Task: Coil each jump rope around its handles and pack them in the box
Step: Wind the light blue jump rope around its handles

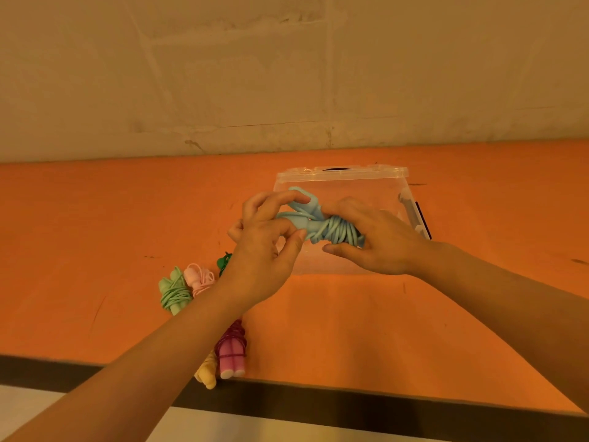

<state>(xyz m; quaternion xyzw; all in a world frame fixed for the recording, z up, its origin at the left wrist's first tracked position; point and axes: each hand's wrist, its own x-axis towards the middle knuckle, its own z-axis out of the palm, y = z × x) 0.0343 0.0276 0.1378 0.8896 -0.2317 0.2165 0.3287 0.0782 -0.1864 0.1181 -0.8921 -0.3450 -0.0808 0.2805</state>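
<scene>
pale blue rope (334,232), wound round its handles, hangs over the clear box (342,173) at twelve o'clock, likely so it can drop straight in. the right hand (379,240) curls round the coil, keeping the turns tight; the left hand (264,250) pinches the loose end at the handle tips. finished bundles, among them a green bundle (173,293) and a pink bundle (231,354), wait at seven o'clock. no writing is readable

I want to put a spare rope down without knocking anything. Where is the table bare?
Bare orange table lies right of the clear box and in front of it, below the right hand. The far left is bare too. Crowded: beside and under the left hand, where the green, pink, magenta and yellow coiled ropes lie.
</scene>
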